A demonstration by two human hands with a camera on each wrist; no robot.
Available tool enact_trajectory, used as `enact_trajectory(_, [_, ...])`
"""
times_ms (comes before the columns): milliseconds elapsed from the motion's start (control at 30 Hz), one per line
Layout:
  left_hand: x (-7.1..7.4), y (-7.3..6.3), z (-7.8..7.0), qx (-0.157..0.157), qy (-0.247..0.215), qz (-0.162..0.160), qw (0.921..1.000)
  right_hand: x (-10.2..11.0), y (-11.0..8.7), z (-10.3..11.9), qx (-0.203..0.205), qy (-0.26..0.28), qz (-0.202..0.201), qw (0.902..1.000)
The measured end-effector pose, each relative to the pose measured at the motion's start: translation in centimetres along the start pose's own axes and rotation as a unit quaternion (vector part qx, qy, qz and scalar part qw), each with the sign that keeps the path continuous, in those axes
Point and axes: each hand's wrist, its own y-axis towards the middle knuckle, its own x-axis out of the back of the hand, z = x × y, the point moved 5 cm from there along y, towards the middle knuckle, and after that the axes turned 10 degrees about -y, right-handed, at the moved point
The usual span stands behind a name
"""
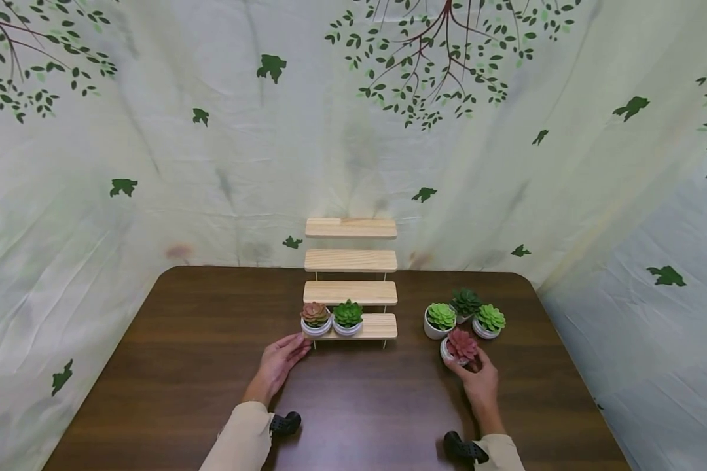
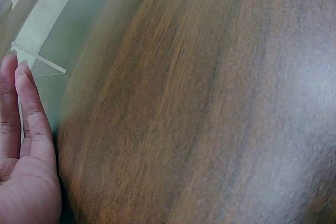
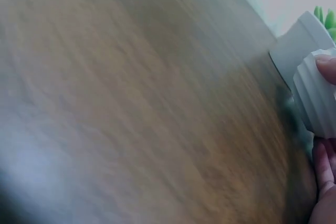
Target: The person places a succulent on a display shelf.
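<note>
A tiered wooden shelf (image 1: 350,293) with several pale boards stands at the back of the table. On its lowest board, at the left end, sit a reddish-brown succulent (image 1: 315,314) and a green succulent (image 1: 347,313) in small white pots. My left hand (image 1: 279,363) lies at the lowest board's left end, its fingers extended and fingertips right at the corner. In the left wrist view those fingers (image 2: 38,114) are straight beside a clear support. My right hand (image 1: 477,379) grips a potted pink succulent (image 1: 462,344), thumb and fingers around its ribbed white pot (image 3: 315,95).
Behind the pink succulent stand a light green succulent (image 1: 441,316), a dark green one (image 1: 466,302) and another light green one (image 1: 491,318). All are on the brown table (image 1: 353,405). A leaf-patterned curtain (image 1: 353,150) hangs behind the table's far edge.
</note>
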Motion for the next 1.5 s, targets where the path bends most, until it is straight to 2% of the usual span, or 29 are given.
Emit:
enact_trajectory(367, [0.0,0.0,0.1,0.002,-0.005,-0.001,1.0,-2.1,-1.2,1.0,0.029,0.03,0.018,0.999])
enact_trajectory(633, [0.0,0.2,0.3,-0.007,-0.018,0.019,0.9996,-3.3,-1.7,2.0,0.043,0.037,0.038,0.9977])
enact_trajectory(900, [0.1,0.2,0.3,-0.013,-0.017,0.015,0.9997,-4.6,-1.7,4.3,0.072,0.041,0.054,0.9951])
enact_trajectory(1000, [0.1,0.2,0.2,-0.011,-0.016,0.016,0.9997,-4.7,-2.3,6.1,0.082,0.04,0.066,0.9937])
enact_trajectory(1133, [0.0,0.1,0.0,-0.007,-0.014,0.013,0.9998,-5.4,-2.3,7.3,0.099,0.045,0.076,0.9912])
enact_trajectory(1233, [-0.1,0.0,-0.2,-0.007,-0.013,0.013,0.9998,-6.2,-1.8,7.3,0.117,0.05,0.08,0.9887])
enact_trajectory(1500, [0.1,0.1,0.1,-0.005,-0.011,0.017,0.9998,-7.3,-1.6,9.2,0.135,0.041,0.1,0.985])
